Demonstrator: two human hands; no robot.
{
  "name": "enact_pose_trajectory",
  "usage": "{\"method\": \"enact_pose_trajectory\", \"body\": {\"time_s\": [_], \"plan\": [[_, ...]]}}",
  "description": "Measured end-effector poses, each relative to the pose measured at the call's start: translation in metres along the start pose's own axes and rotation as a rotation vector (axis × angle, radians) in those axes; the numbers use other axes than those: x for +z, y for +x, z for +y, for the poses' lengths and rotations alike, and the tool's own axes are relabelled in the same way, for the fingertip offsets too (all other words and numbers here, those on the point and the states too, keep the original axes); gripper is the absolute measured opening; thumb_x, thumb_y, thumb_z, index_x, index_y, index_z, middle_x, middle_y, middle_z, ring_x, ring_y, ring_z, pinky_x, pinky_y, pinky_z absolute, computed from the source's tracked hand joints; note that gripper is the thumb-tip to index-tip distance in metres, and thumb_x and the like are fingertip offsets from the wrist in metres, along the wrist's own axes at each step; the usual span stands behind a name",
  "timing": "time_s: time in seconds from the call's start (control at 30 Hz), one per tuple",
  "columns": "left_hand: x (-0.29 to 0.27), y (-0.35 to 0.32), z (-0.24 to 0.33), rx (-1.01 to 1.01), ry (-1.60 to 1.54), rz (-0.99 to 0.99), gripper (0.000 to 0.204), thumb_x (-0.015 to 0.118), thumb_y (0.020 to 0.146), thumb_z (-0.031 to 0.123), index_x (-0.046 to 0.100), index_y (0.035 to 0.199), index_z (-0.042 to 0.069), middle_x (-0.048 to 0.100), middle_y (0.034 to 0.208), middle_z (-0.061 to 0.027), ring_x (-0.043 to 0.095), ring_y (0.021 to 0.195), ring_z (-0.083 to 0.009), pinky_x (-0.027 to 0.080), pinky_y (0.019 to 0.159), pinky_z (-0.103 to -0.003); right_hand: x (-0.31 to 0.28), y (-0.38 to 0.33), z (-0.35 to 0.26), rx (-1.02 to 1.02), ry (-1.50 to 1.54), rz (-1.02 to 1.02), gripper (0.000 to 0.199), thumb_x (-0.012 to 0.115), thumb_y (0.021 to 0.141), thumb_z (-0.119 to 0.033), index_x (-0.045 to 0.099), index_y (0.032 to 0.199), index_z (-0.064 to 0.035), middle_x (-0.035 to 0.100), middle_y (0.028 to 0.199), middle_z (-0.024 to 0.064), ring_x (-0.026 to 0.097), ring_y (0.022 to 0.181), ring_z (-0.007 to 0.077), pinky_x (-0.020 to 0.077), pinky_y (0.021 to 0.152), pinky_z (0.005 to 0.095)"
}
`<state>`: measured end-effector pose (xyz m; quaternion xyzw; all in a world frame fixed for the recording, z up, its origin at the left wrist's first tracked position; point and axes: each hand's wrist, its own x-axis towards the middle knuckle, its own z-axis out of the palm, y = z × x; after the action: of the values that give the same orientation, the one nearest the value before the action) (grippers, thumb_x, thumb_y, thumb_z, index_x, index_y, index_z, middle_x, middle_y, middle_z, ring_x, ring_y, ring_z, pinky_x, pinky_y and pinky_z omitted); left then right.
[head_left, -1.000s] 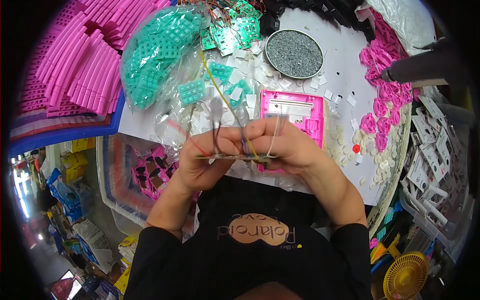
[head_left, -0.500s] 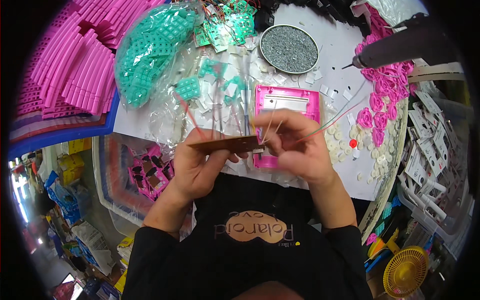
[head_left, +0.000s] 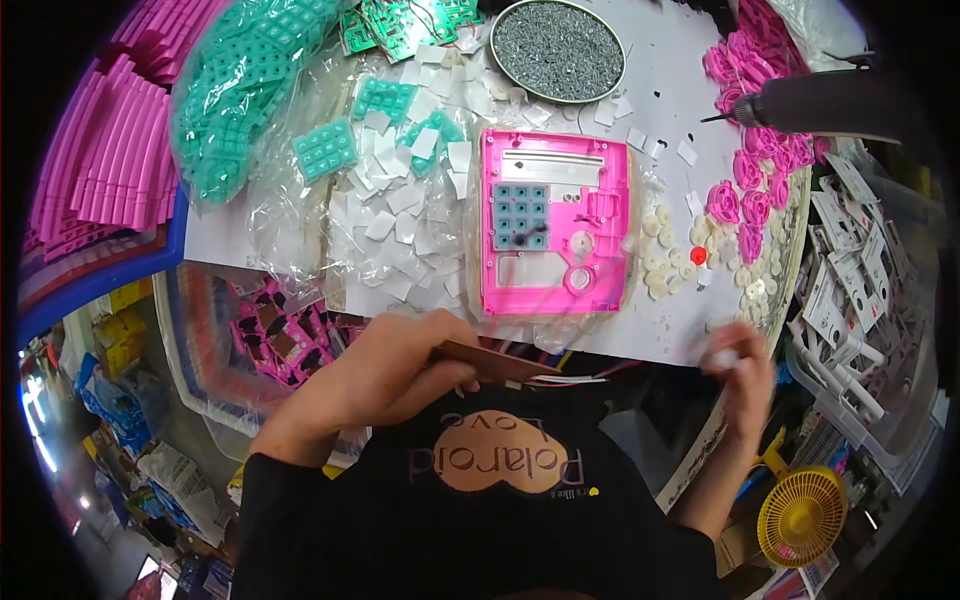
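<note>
We see the left hand closed on a brown circuit board trailing wires, beyond it the pink housing; the blurred right hand's grip we cannot tell.

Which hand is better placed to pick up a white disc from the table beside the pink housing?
Right, probably. The right hand hovers at the table edge just below the white discs, holding only something small and blurred. The left hand grips the brown circuit board with its wires.
</note>
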<state>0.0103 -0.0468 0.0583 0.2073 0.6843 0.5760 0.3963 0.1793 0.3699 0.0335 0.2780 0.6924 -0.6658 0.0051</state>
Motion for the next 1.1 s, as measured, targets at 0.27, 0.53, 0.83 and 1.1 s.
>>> {"method": "enact_pose_trajectory", "body": {"time_s": [0.27,0.53,0.83,1.1], "plan": [[0.007,0.030,-0.006,0.222,0.382,-0.234,0.026,0.070,0.094,0.018,0.057,0.114,0.007,0.069,0.091,-0.0160,0.069,0.078,-0.0378,0.053,0.067,-0.046,0.142,0.047,-0.076,-0.591,-0.513,-0.875,0.072,0.087,0.075,-0.043,0.065,0.130,-0.0022,0.064,0.121,0.0183,0.056,0.119,0.0376,0.0402,0.105,0.0471],[0.036,0.021,-0.036,-0.122,-0.806,-0.037,0.063,0.051,0.104,0.007,0.021,0.159,0.001,0.056,0.137,-0.0190,0.060,0.125,-0.0251,0.045,0.108,-0.038,0.192,0.124,-0.072,-0.023,-0.049,-0.719,0.031,0.076,0.089,-0.006,0.066,0.117,0.0016,0.072,0.103,0.0077,0.066,0.092,0.0108,0.0543,0.080,0.0273],[0.037,0.019,-0.039,-0.170,-0.792,-0.050,0.075,0.052,0.104,0.009,0.008,0.164,0.004,0.048,0.150,-0.0215,0.053,0.135,-0.0265,0.038,0.114,-0.039,0.214,0.147,-0.067,-0.263,-0.508,-0.710,0.030,0.074,0.087,-0.006,0.066,0.115,-0.0009,0.072,0.090,0.0105,0.069,0.079,0.0188,0.0561,0.074,0.0329],[0.006,0.005,-0.007,-0.173,0.202,-0.123,0.068,0.074,0.089,0.012,0.045,0.151,0.005,0.058,0.138,-0.0184,0.062,0.116,-0.0292,0.048,0.100,-0.040,0.229,0.149,-0.086,-0.613,-0.984,-0.693,0.037,0.076,0.084,-0.016,0.064,0.117,-0.0042,0.074,0.093,0.0175,0.070,0.089,0.0387,0.0547,0.078,0.0475]]}}
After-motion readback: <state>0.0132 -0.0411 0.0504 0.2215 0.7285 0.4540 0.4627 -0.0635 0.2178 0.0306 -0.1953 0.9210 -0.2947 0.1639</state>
